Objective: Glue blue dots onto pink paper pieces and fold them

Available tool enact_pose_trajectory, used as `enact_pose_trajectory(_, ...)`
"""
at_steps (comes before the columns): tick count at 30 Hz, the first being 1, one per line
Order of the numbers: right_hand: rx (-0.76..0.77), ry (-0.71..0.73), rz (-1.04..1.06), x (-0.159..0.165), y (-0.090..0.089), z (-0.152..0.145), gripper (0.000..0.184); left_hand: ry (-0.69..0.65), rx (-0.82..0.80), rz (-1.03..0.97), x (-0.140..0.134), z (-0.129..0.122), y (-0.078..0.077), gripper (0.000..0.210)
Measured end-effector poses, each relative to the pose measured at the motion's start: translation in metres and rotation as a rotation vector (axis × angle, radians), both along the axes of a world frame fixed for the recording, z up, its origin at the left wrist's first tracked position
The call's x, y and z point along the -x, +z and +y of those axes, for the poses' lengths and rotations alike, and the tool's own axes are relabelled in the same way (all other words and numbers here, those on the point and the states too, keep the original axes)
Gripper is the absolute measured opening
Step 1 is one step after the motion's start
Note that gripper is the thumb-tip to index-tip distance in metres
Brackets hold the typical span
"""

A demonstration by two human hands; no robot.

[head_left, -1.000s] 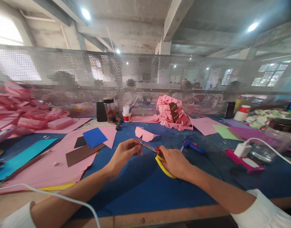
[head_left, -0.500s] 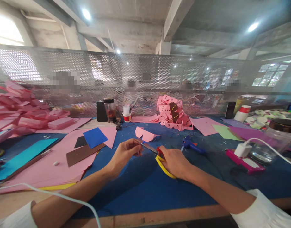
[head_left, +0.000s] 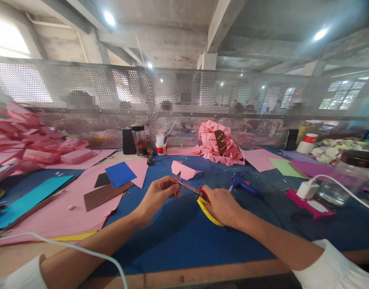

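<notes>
My right hand (head_left: 222,204) grips a pair of scissors (head_left: 210,212) with yellow and red handles, its blades pointing left. Thumb and fingers of my left hand (head_left: 160,194) are pinched together by the blade tips. Whatever they hold is too small or hidden to make out. Just beyond the blades, a folded pink paper piece (head_left: 187,170) lies on the blue table mat (head_left: 184,249). To the right of it rests a blue glue gun (head_left: 244,185).
Pink sheets (head_left: 67,200) carry blue card (head_left: 120,174) and brown card (head_left: 106,195) at left, near a heap of pink paper pieces (head_left: 37,140). Dotted pink pieces (head_left: 216,142) are piled at the back. A pink power strip (head_left: 311,204) and glass jar (head_left: 337,184) stand right.
</notes>
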State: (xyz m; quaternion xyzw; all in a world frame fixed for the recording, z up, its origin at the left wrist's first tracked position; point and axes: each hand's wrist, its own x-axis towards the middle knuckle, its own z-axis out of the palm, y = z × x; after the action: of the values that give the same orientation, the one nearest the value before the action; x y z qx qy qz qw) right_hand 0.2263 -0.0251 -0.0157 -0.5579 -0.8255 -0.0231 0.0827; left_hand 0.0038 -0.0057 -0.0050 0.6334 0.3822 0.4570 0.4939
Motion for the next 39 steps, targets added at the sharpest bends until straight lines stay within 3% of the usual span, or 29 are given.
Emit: enact_pose_trajectory(39,-0.067,0.017,0.097,-0.0025,-0.0058,0.0021,0.022,-0.018,0.014,-0.063,0.0008,0.0027,0.0011,0.012)
